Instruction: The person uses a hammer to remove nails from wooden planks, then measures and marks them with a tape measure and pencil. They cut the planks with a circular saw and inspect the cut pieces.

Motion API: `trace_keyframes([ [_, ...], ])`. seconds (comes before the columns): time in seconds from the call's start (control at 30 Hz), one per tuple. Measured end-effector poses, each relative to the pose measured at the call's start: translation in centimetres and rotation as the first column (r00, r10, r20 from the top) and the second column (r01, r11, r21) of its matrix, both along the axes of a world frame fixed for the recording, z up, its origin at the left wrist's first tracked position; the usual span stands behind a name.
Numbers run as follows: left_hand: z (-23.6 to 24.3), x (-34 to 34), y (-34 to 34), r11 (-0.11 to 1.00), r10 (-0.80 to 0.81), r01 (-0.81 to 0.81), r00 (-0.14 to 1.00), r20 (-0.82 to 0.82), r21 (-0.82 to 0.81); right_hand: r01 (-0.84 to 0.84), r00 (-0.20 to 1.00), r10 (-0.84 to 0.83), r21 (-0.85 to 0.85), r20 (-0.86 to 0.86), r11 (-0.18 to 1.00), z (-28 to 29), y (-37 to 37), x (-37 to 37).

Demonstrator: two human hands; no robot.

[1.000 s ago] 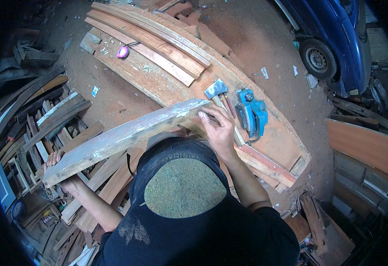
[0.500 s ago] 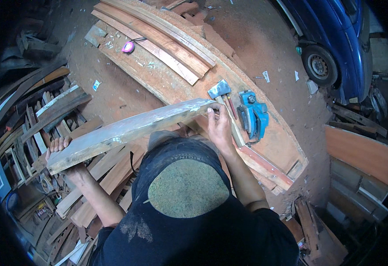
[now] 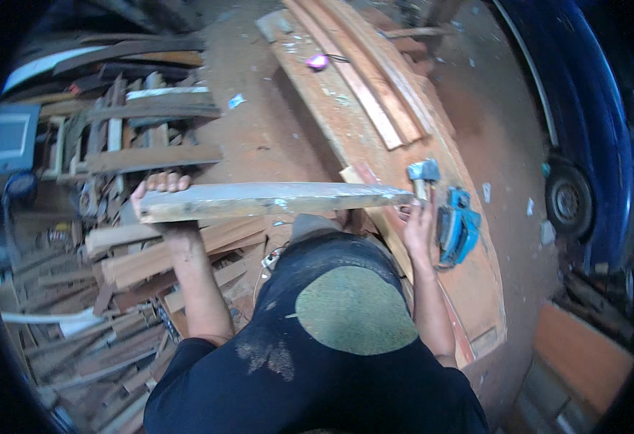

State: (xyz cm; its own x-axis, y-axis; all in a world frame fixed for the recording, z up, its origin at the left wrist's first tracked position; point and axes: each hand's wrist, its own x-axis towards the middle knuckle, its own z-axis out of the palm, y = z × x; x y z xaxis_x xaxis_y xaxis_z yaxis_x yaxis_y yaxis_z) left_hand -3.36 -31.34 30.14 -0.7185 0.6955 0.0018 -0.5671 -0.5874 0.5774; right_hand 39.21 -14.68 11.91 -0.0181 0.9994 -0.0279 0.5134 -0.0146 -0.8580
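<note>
A long, weathered wooden plank with worn pale paint spans the space before my body. Its left end is gripped by my left hand, fingers curled over the top edge. At the right end, my right hand holds the tip between thumb and fingers. Just beyond that hand lies a hatchet with a grey head, its handle partly hidden. A blue electric planer rests to the right of it. Both tools are on the wooden workbench.
Long boards and a pink tape measure lie at the bench's far end. Scrap wood is heaped on the left. A blue car stands at the right, near an orange-brown panel.
The view has turned, so the bench and car sit further right. The plank, formerly slanting up to the right, is nearly level across the view. Both hands keep their hold.
</note>
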Motion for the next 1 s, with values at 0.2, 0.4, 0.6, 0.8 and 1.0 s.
trace_keyframes([
  [0.2,2.0,5.6,-7.9,0.943,0.309,-0.312,0.950,-0.043,-0.119,-0.094,0.945,0.009,-0.246,-0.327,0.965,0.4,-3.1,4.2],
  [0.4,2.3,9.8,-15.0,0.942,0.328,-0.332,0.941,-0.085,-0.040,-0.330,0.803,0.059,-0.360,-0.593,0.872,2.5,-6.6,6.3],
  [0.6,4.6,14.0,-20.2,0.820,0.545,-0.551,0.834,-0.083,-0.155,-0.477,0.759,0.169,-0.361,-0.629,0.801,4.6,-11.3,5.4],
  [0.8,3.1,14.5,-22.5,0.414,0.812,-0.807,0.536,-0.230,-0.421,-0.551,0.774,0.275,-0.393,-0.570,0.737,4.4,-13.9,5.0],
  [1.0,-6.1,15.3,-27.0,0.174,0.752,-0.883,0.404,-0.520,-0.436,-0.582,0.786,0.311,-0.472,-0.534,0.662,1.7,-14.0,3.4],
])
